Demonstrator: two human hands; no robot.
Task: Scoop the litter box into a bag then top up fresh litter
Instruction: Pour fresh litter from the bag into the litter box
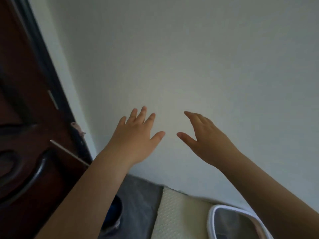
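both hands up and bare before the wall

a dark wooden door (25,118) stood at the far left, its curved handle (37,171) low on it. next to it rose a plain pale wall (189,49). the left hand (138,133) was lifted in front of that wall, fingers straight and spread, grasping nothing. just beside it, thumbs nearly meeting, the right hand (205,135) was raised the same way, fingers loose and released. i could not tell whether either one touched the wall. below the left forearm lay a grey mat (138,204) and a dark blue thing (115,211), too hidden to name. a cream ribbed mat (177,214) came next, and on it, at the bottom right under the right forearm, sat the white-rimmed litter box (211,221).
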